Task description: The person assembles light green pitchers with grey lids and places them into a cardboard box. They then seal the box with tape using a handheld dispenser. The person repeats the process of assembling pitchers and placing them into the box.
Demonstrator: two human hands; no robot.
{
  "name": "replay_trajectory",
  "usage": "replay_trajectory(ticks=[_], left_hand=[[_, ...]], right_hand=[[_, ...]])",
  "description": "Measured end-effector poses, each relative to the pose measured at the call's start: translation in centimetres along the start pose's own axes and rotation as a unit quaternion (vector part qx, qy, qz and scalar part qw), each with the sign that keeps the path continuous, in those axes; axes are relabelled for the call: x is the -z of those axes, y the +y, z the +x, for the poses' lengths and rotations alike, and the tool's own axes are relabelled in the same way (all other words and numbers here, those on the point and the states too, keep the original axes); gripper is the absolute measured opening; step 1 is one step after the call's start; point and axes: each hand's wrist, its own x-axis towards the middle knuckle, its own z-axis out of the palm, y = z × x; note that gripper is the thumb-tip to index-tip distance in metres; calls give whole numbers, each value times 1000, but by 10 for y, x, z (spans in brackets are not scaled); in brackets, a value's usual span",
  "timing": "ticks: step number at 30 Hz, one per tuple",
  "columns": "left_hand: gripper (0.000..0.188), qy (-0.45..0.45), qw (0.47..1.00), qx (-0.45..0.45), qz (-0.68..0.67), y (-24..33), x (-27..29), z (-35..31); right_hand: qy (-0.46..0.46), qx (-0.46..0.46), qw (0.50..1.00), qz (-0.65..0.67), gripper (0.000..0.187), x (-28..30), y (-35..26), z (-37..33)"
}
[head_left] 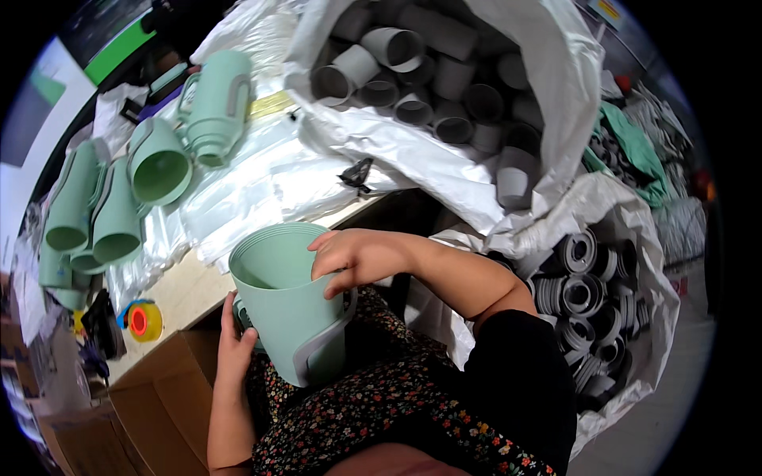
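A hollow mint-green plastic jug body [298,317] with a grey curved strip on its side is held upright, slightly tilted, in front of my torso. Its wide ribbed mouth faces up, and the inside looks bare where it shows. My right hand [361,255] grips the rim on the right, fingertips over the edge and thumb outside. On the opposite side, my left hand [236,343] is closed around the small side handle, its fingers partly hidden behind the jug body.
Several similar green jug bodies [119,230] lie on the plastic-covered table [262,190] at left. A large white sack [444,170] holds grey cylinders [397,49]; another sack [655,349] contains grey rings [583,295]. Yellow tape [145,321] sits by the table edge, above a cardboard box [163,404].
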Motion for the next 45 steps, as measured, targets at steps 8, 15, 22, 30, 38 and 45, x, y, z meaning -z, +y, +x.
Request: replay_trajectory(ticks=[8, 15, 22, 30, 38, 45], left_hand=[[46, -44, 972, 169, -156, -60, 21, 6], [26, 104, 932, 195, -288, -77, 32, -2], [32, 211, 726, 290, -586, -29, 42, -17], [35, 96, 895, 158, -406, -11, 66, 2], [48, -95, 982, 104, -122, 13, -13, 12], [41, -69, 976, 131, -161, 12, -9, 21]], right_hand=[[206, -434, 675, -560, 62, 92, 42, -217], [110, -520, 619, -579, 59, 84, 55, -289], [435, -263, 825, 247, 75, 40, 31, -197], [253, -266, 811, 456, 82, -162, 4, -88], [589, -629, 505, -53, 34, -159, 105, -358], [739, -527, 252, 335, 41, -241, 171, -541]])
